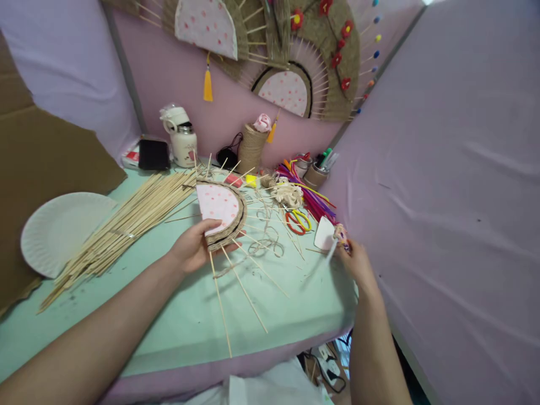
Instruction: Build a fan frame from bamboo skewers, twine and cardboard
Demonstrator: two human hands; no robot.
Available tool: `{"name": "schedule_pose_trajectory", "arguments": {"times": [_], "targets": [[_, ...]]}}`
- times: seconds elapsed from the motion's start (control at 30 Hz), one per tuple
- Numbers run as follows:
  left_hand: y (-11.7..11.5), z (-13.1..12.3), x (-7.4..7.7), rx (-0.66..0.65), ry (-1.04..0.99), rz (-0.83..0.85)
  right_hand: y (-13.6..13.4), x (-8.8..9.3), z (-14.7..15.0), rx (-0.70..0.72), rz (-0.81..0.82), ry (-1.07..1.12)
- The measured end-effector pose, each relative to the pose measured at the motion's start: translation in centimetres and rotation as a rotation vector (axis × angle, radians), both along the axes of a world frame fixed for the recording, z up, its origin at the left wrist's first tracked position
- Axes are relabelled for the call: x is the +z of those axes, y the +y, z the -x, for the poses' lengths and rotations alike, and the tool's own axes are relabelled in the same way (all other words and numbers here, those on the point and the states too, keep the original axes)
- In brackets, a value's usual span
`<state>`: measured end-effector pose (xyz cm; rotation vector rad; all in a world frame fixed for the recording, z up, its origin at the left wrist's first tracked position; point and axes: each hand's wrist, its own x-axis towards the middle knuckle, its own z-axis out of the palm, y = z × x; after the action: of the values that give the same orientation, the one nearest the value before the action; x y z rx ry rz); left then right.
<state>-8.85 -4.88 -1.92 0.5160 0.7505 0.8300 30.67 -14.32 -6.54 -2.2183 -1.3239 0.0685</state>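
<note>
My left hand (pixel 198 244) grips the lower edge of a half-round fan (pixel 221 211), thumb on its front face. The fan's middle is white with pink dots, bordered by wound jute twine and a dark line. Thin bamboo sticks (pixel 247 278) radiate from its curved rim, several reaching toward the table's front edge. On the right, my right hand (pixel 354 261) is closed around what looks like a glue gun (pixel 341 233) with a patterned covering. A pale glue stick (pixel 332 251) juts from it, beside a white card (pixel 324 233). Loose twine (pixel 265 247) curls behind the fan's sticks.
A bundle of bamboo sticks (pixel 126 225) and a paper plate (pixel 63 225) lie left. Scissors (pixel 297 222), pipe cleaners (pixel 310 199) and cord (pixel 288 193) lie right of centre. Behind stand a bottle (pixel 184 146) and a twine spool (pixel 252 149). Decorated fans (pixel 337 62) hang on the wall.
</note>
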Motion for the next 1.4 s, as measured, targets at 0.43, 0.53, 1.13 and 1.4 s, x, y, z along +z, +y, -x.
{"name": "schedule_pose_trajectory", "arguments": {"times": [0.43,0.53,1.13,1.4], "targets": [[0.2,0.1,0.4,0.02,0.029,0.065,0.5,-0.7,2.1,-0.065,0.454,-0.2],[0.3,0.2,0.3,0.018,0.016,0.058,-0.2,0.6,2.8,-0.135,0.341,-0.186],[0.4,0.8,0.9,0.036,-0.042,0.088,5.3,0.6,16.3,0.422,-0.246,1.108],[0.1,0.4,0.4,-0.01,-0.046,0.117,5.2,0.4,18.6,0.538,-0.206,1.111]]}}
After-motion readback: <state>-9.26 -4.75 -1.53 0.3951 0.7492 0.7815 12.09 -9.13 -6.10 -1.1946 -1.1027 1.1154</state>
